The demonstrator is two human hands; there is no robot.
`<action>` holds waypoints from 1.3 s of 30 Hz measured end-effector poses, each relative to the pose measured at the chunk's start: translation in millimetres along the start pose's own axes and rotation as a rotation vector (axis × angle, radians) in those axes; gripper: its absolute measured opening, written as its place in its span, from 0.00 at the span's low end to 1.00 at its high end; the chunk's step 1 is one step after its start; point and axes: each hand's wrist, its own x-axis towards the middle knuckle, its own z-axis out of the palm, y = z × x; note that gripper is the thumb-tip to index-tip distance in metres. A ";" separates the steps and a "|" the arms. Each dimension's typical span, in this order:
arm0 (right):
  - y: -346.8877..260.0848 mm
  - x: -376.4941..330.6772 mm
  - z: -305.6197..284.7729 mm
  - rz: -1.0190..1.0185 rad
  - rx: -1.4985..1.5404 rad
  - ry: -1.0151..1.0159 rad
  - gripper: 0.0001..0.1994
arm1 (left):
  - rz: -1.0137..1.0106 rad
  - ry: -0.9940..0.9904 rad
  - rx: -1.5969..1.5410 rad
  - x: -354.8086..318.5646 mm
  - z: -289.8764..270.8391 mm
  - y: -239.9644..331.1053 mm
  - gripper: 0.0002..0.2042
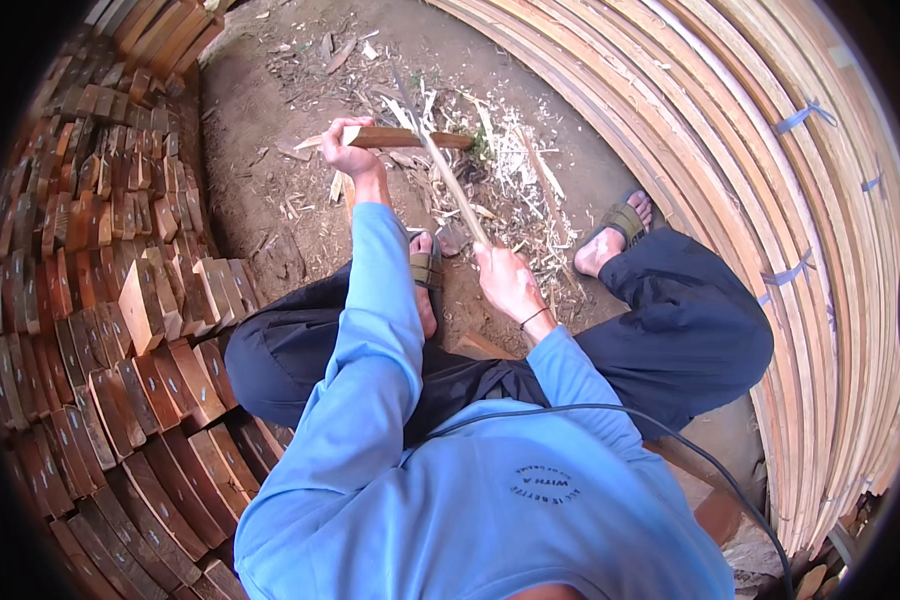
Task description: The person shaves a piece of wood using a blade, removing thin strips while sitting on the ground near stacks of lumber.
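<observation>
My left hand (pixel 348 152) is closed round the left end of a short wooden billet (pixel 400 138), brown on its face with a pale cut end. The billet lies nearly level above the shavings. In my right hand (pixel 510 282) is a long-handled knife (pixel 453 192); its pale wooden handle slants up and to the left. Its narrow grey blade crosses over the billet near the middle. Whether the blade touches the wood I cannot tell. Pale wood shavings (pixel 523 170) lie thickly on the ground just beyond and to the right of the billet.
Stacked timber pieces (pixel 120 300) rise along the left side. Long pale boards (pixel 670 110), bundled with blue ties, curve along the right. My sandalled feet (pixel 610 240) stand apart on the dirt ground (pixel 260 120). A black cable (pixel 670 430) runs across my shirt.
</observation>
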 end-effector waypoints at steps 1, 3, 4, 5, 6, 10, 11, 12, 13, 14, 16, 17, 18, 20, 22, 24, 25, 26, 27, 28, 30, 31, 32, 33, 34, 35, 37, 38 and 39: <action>-8.4 4.3 -4.8 -0.007 0.018 0.053 0.26 | 0.024 -0.014 -0.007 5.1 6.4 2.3 0.14; 2.8 -46.3 16.4 0.142 0.059 -0.008 0.26 | -0.068 0.022 0.115 -45.0 -24.2 5.3 0.14; 11.8 -30.0 14.0 0.128 0.032 -0.006 0.26 | -0.029 0.023 0.108 -35.3 -4.3 -1.1 0.13; 20.3 -13.1 8.7 0.117 0.005 -0.005 0.26 | 0.007 0.025 0.101 -24.9 15.3 -5.4 0.13; 17.5 -10.3 9.7 0.121 0.032 -0.020 0.25 | 0.026 0.013 0.093 -19.5 11.4 -2.3 0.14; -2.7 -9.7 -8.4 0.086 0.125 -0.005 0.24 | 0.010 -0.009 0.093 -7.5 -4.9 4.5 0.15; -12.3 -8.8 -15.7 0.056 0.149 0.023 0.24 | 0.014 -0.007 0.103 -4.1 -4.8 4.8 0.15; -13.5 -17.0 -15.8 0.058 0.165 0.073 0.25 | -0.001 -0.011 0.134 -11.8 -2.4 2.2 0.15; -4.0 -17.7 -8.4 0.092 0.110 0.021 0.25 | 0.014 -0.002 0.139 -14.6 3.1 0.3 0.15; 12.6 -16.1 6.0 0.126 0.055 -0.031 0.25 | 0.029 0.006 0.145 -17.3 8.4 -1.2 0.15; 15.0 -15.9 8.0 0.120 0.009 -0.066 0.25 | 0.025 0.006 0.039 -12.7 1.3 0.8 0.15; 17.4 -12.2 6.6 0.098 0.012 -0.069 0.25 | 0.015 0.007 0.029 -6.4 0.2 1.1 0.15; 11.4 -10.9 -3.2 0.080 0.011 -0.084 0.25 | 0.001 0.020 0.023 -5.3 -3.8 1.2 0.15; 0.8 -9.8 -11.8 0.022 0.038 -0.004 0.25 | -0.021 0.021 0.020 -5.3 -0.1 1.8 0.14; 1.7 -12.1 -2.2 0.034 0.062 0.040 0.25 | -0.011 0.022 0.074 -7.6 0.9 -1.8 0.14; 2.1 -12.3 4.3 0.070 -0.020 -0.028 0.25 | 0.004 0.012 0.105 -6.9 1.1 -3.6 0.14; 0.3 -11.7 2.0 0.065 -0.012 -0.031 0.25 | 0.006 0.005 0.079 -5.4 -0.6 -2.3 0.14; -1.2 -11.5 -1.7 0.059 -0.003 -0.035 0.24 | 0.007 -0.001 0.053 -4.4 -2.8 -0.6 0.14; -6.0 -14.1 -6.5 0.057 0.005 -0.046 0.24 | 0.006 -0.001 0.033 -6.8 -6.9 1.7 0.14; -6.5 -9.0 -8.8 0.044 -0.012 -0.044 0.24 | -0.028 0.023 0.018 -1.9 -5.5 1.2 0.15; -9.4 -11.7 -8.2 0.017 0.062 0.068 0.24 | -0.026 0.016 0.037 -4.8 -4.5 2.3 0.15; -10.1 -13.2 -8.0 0.003 0.098 0.126 0.24 | -0.026 0.012 0.043 -6.9 -1.1 2.3 0.15; 2.6 -12.9 6.0 -0.104 0.082 0.179 0.25 | -0.026 0.011 0.065 -9.2 3.4 1.1 0.15; 11.2 -10.2 11.4 -0.043 0.058 0.111 0.25 | -0.014 0.012 0.049 -7.4 2.4 1.8 0.15; 17.4 -8.0 12.0 0.019 0.036 0.041 0.25 | -0.004 0.014 0.036 -6.8 -0.9 1.8 0.15; 23.3 -5.5 12.9 0.082 0.014 -0.028 0.25 | 0.007 0.015 0.022 -4.7 -3.4 1.9 0.15; 5.1 -8.4 -7.2 0.102 0.067 -0.065 0.24 | -0.001 0.016 0.045 -6.4 -6.1 3.3 0.15; -7.3 -12.5 -16.3 0.070 0.075 -0.033 0.24 | -0.004 0.027 0.052 -6.3 -6.8 4.8 0.16; -14.3 -15.1 -21.4 0.040 0.084 0.008 0.24 | -0.008 0.031 0.054 -5.9 -4.0 4.1 0.16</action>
